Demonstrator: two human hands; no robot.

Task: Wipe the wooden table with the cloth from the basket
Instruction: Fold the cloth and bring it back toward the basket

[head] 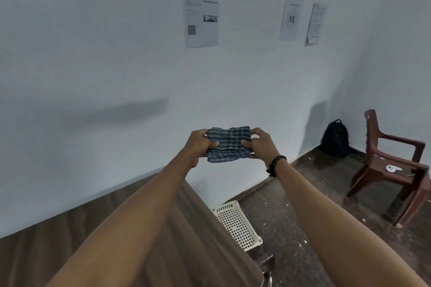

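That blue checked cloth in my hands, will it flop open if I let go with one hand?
Probably: the folded blue checked cloth wrinkles and sags between left hand and right hand, so its layers would likely drop open. It seems light; pinched fingers alone hold it.

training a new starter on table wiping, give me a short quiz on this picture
1. True or false: the folded blue checked cloth lies on the brown wooden table.
2. Where is the white perforated plastic basket? A) on the dark red plastic chair B) beside the table's edge, below its top C) beside the black backpack
3. Which hands hold the cloth?
Key: 1 false, it is held up in the air. 2 B. 3 both: the left hand and the right hand each grip one end.
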